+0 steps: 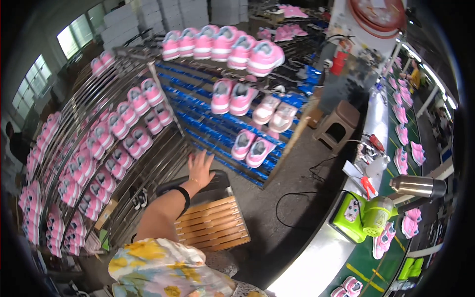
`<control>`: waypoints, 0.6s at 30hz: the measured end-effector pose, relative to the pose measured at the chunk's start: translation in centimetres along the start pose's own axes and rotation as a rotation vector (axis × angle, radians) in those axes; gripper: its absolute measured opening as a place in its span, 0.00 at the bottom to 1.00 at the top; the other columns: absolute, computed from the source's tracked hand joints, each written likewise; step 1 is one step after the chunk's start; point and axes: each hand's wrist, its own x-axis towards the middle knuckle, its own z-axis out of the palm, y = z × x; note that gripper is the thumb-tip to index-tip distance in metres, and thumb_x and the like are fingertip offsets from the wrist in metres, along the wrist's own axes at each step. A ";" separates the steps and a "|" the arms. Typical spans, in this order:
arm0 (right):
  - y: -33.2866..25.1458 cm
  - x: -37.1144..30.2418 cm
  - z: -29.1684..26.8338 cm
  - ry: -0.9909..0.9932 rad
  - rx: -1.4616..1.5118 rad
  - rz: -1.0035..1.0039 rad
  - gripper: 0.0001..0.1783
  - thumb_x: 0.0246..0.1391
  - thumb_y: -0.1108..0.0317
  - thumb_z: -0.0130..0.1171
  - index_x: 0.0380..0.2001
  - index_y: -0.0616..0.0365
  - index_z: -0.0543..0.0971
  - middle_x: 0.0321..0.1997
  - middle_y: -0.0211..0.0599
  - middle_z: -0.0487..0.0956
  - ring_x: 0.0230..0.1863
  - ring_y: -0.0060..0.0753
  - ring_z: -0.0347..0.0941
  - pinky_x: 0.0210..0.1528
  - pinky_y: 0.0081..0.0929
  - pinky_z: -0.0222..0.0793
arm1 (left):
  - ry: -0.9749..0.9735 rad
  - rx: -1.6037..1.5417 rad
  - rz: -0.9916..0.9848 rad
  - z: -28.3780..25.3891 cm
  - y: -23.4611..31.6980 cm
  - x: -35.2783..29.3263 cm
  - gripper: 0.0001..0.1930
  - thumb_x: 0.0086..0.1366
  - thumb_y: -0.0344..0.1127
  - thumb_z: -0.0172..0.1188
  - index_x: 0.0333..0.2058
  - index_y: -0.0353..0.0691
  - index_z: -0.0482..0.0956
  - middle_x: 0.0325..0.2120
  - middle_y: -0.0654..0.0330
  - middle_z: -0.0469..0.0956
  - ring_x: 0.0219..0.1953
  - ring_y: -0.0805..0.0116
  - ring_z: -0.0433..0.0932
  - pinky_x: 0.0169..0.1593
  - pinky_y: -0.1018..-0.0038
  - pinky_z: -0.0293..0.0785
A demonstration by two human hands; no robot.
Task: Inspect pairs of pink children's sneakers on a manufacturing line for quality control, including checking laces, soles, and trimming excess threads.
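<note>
My left hand (200, 171) reaches forward with its fingers spread and nothing in it. It is over the dark back of a chair (208, 218) with a wooden slatted seat; I cannot tell whether it touches the chair. Just beyond the fingers stands a rack (198, 116) with bars wrapped in blue. On its top stands a row of pink shoes (222, 42), heels toward me. Lower down are more pink shoes (231, 96) and a paler pair of shoes (274, 113). My right hand is out of sight.
To the left, metal racks (133, 171) hold many pink shoes. A brown plastic stool (339, 123) stands beyond the chair. At right runs a green conveyor belt (354, 272) with shoes, a lime-green device (349, 215) and a steel bottle (418, 186). A black cable (282, 195) lies across the floor.
</note>
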 end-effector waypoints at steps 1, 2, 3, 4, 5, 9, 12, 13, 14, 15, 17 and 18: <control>0.4 -0.8 0.1 -0.007 -0.033 0.003 0.35 0.50 0.52 0.58 0.58 0.50 0.58 0.55 0.48 0.66 0.50 0.45 0.66 0.51 0.35 0.63 | -0.249 0.117 -0.136 1.0 -1.6 -2.9 0.40 0.49 0.49 0.65 0.59 0.56 0.55 0.63 0.54 0.44 0.64 0.55 0.47 0.62 0.45 0.43; 1.1 -2.0 0.4 -0.006 -0.062 0.008 0.35 0.50 0.52 0.58 0.58 0.50 0.58 0.55 0.48 0.66 0.51 0.45 0.66 0.51 0.35 0.62 | -0.261 0.109 -0.145 1.6 -3.7 -4.4 0.40 0.49 0.49 0.65 0.59 0.56 0.55 0.63 0.54 0.44 0.64 0.55 0.47 0.62 0.45 0.43; 1.7 -3.1 0.6 -0.011 -0.093 0.010 0.35 0.50 0.52 0.58 0.58 0.50 0.59 0.55 0.48 0.66 0.51 0.45 0.66 0.51 0.35 0.62 | -0.368 0.139 -0.301 2.4 -6.3 -6.2 0.41 0.50 0.49 0.64 0.61 0.57 0.53 0.64 0.54 0.44 0.64 0.54 0.46 0.62 0.45 0.43; 2.5 -4.4 0.9 -0.011 -0.120 0.014 0.35 0.50 0.52 0.59 0.58 0.51 0.59 0.55 0.48 0.66 0.51 0.45 0.66 0.52 0.35 0.62 | -0.475 0.168 -0.450 3.1 -8.3 -7.8 0.42 0.51 0.49 0.64 0.62 0.58 0.51 0.64 0.55 0.43 0.64 0.53 0.45 0.62 0.45 0.44; 3.5 -5.8 1.5 -0.009 -0.143 0.019 0.35 0.50 0.52 0.59 0.58 0.51 0.59 0.55 0.48 0.66 0.51 0.45 0.66 0.52 0.35 0.62 | -0.484 0.164 -0.454 3.5 -9.9 -8.8 0.42 0.51 0.49 0.64 0.62 0.58 0.51 0.64 0.55 0.43 0.64 0.53 0.45 0.62 0.45 0.44; 9.7 -12.9 5.3 0.016 -0.198 0.049 0.35 0.50 0.53 0.59 0.58 0.51 0.59 0.56 0.48 0.66 0.52 0.46 0.65 0.53 0.35 0.61 | -0.484 -0.147 -0.555 4.7 -15.0 -10.7 0.38 0.53 0.47 0.61 0.60 0.57 0.53 0.61 0.51 0.51 0.62 0.49 0.51 0.59 0.47 0.52; 15.4 -18.6 8.9 0.011 -0.243 0.080 0.35 0.49 0.53 0.59 0.57 0.51 0.60 0.56 0.48 0.66 0.53 0.46 0.65 0.54 0.35 0.60 | -0.412 -0.255 -0.345 7.8 -19.4 -11.2 0.29 0.56 0.43 0.57 0.57 0.52 0.60 0.51 0.51 0.69 0.54 0.48 0.66 0.53 0.56 0.65; 17.3 -20.9 9.9 0.022 -0.259 0.103 0.35 0.49 0.53 0.60 0.57 0.51 0.60 0.56 0.48 0.66 0.53 0.46 0.65 0.54 0.35 0.60 | -0.373 -0.258 -0.283 7.8 -19.0 -10.9 0.25 0.57 0.40 0.55 0.54 0.51 0.63 0.47 0.51 0.71 0.51 0.49 0.69 0.51 0.56 0.66; 19.0 -23.1 10.6 0.033 -0.275 0.126 0.35 0.49 0.54 0.60 0.57 0.51 0.60 0.56 0.48 0.66 0.53 0.46 0.65 0.54 0.35 0.60 | -0.335 -0.261 -0.223 7.7 -18.1 -11.0 0.21 0.58 0.38 0.53 0.51 0.50 0.66 0.44 0.51 0.73 0.48 0.49 0.72 0.49 0.57 0.68; 19.8 -24.1 11.2 0.027 -0.295 0.129 0.35 0.49 0.54 0.60 0.57 0.52 0.60 0.56 0.48 0.66 0.54 0.46 0.64 0.54 0.35 0.60 | -0.301 -0.202 -0.201 8.5 -18.6 -11.3 0.19 0.58 0.37 0.51 0.50 0.49 0.66 0.43 0.52 0.73 0.48 0.50 0.72 0.48 0.57 0.68; 20.5 -25.4 12.7 0.019 -0.334 0.127 0.35 0.49 0.54 0.60 0.57 0.52 0.60 0.57 0.48 0.65 0.54 0.46 0.64 0.55 0.35 0.60 | -0.260 -0.140 -0.206 9.0 -19.1 -11.2 0.18 0.59 0.36 0.48 0.50 0.49 0.66 0.43 0.52 0.73 0.47 0.51 0.72 0.48 0.58 0.68; 20.9 -26.6 13.4 0.014 -0.354 0.134 0.35 0.49 0.54 0.60 0.57 0.52 0.61 0.57 0.48 0.65 0.54 0.46 0.64 0.55 0.35 0.59 | -0.265 -0.133 -0.231 8.9 -19.0 -11.5 0.18 0.60 0.35 0.46 0.50 0.48 0.66 0.44 0.52 0.73 0.47 0.52 0.72 0.48 0.59 0.68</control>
